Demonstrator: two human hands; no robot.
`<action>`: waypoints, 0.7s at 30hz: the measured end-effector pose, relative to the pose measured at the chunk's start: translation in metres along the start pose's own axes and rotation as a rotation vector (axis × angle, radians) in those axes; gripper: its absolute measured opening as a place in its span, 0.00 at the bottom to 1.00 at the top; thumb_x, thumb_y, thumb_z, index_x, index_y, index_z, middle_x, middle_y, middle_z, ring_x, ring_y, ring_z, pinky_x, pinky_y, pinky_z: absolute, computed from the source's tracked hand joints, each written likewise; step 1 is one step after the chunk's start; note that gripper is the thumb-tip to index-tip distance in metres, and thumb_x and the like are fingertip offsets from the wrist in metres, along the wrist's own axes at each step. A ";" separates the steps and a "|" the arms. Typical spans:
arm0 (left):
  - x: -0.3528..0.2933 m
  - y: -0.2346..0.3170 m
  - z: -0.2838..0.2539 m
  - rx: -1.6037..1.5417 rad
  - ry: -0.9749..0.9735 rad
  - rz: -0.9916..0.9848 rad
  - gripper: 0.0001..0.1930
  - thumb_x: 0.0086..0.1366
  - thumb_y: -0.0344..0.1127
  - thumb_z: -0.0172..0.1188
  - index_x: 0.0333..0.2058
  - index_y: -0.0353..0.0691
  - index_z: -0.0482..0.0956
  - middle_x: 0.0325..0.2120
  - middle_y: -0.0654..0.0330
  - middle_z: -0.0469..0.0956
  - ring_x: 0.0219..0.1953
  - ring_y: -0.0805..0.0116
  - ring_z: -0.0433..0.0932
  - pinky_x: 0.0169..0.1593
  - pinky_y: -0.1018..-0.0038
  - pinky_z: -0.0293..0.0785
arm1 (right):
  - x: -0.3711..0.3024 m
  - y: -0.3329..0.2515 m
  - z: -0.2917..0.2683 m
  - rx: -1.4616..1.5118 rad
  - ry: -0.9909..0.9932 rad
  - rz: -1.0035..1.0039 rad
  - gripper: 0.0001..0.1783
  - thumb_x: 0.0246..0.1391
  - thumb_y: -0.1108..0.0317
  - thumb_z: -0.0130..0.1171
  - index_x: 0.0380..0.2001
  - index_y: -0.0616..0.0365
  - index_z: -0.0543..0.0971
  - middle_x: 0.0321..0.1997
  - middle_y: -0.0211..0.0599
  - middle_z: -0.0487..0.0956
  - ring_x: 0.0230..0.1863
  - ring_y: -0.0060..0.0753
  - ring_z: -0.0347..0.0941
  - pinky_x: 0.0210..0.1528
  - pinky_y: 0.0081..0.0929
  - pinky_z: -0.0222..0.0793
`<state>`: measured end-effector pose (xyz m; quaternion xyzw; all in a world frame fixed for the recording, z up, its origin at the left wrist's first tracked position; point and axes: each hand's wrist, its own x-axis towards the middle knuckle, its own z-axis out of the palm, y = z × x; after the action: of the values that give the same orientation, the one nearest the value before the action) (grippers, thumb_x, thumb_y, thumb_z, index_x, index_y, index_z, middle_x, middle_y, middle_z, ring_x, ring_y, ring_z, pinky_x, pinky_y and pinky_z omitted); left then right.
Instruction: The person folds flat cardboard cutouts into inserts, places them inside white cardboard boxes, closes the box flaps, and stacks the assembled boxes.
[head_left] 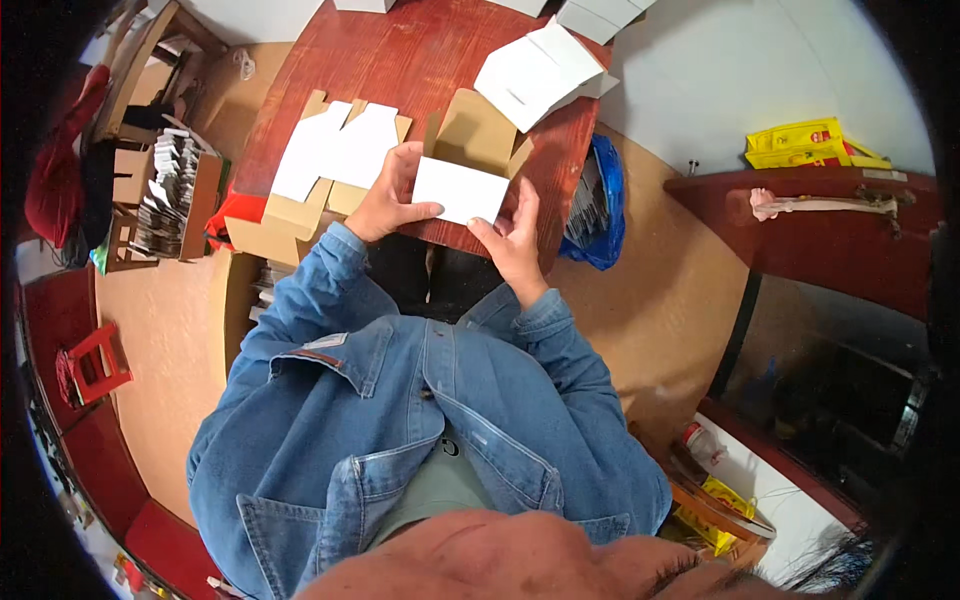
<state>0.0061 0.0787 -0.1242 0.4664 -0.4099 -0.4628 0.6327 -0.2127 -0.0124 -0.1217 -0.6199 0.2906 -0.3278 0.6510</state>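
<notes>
Over the near edge of a red wooden table (400, 50), both my hands hold a small cardboard box (461, 190), white outside and brown inside. Its brown lid flap (476, 130) stands up on the far side. My left hand (386, 196) grips the box's left end, thumb on the white front panel. At the right end my right hand (512, 240) closes on it, thumb at the lower edge and fingers behind the corner. Left of the box lie flat, unfolded white and brown carton blanks (345, 150). More white cartons (540, 75) lie at the table's far right.
A blue plastic bag (605, 205) of flat cardboard stands beside the table's right side. On the left, a carton (200, 205) holds many flat pieces near a red stool (98, 365). Yellow packets (800, 145) lie on a dark red cabinet (800, 215) at right.
</notes>
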 end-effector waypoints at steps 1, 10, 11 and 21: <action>-0.006 0.001 0.001 0.006 -0.011 0.069 0.50 0.52 0.17 0.69 0.70 0.44 0.51 0.63 0.48 0.64 0.63 0.54 0.67 0.63 0.58 0.69 | -0.004 0.000 0.000 -0.034 -0.009 -0.025 0.56 0.51 0.72 0.69 0.74 0.58 0.44 0.67 0.58 0.62 0.58 0.50 0.72 0.60 0.43 0.71; -0.051 0.002 -0.007 0.156 -0.007 -0.015 0.56 0.48 0.17 0.70 0.72 0.51 0.48 0.63 0.49 0.60 0.60 0.51 0.67 0.59 0.54 0.71 | -0.022 -0.007 -0.004 -0.281 -0.121 -0.071 0.61 0.46 0.72 0.72 0.75 0.54 0.42 0.67 0.57 0.62 0.57 0.53 0.72 0.59 0.45 0.70; -0.056 0.004 -0.007 0.176 -0.005 -0.051 0.56 0.48 0.18 0.70 0.72 0.52 0.48 0.63 0.49 0.60 0.59 0.51 0.68 0.58 0.54 0.72 | -0.024 -0.009 -0.004 -0.287 -0.140 -0.055 0.62 0.46 0.72 0.72 0.75 0.54 0.41 0.67 0.57 0.62 0.56 0.54 0.72 0.58 0.45 0.71; -0.080 0.037 -0.004 0.441 -0.033 -0.160 0.48 0.46 0.30 0.78 0.66 0.47 0.61 0.54 0.52 0.65 0.52 0.54 0.69 0.50 0.62 0.73 | -0.013 -0.016 -0.015 -0.401 -0.199 0.252 0.32 0.60 0.48 0.59 0.58 0.61 0.74 0.46 0.53 0.81 0.43 0.51 0.78 0.48 0.39 0.72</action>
<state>-0.0016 0.1617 -0.0960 0.6167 -0.4730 -0.4183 0.4701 -0.2333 -0.0114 -0.1066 -0.7249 0.3594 -0.1174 0.5759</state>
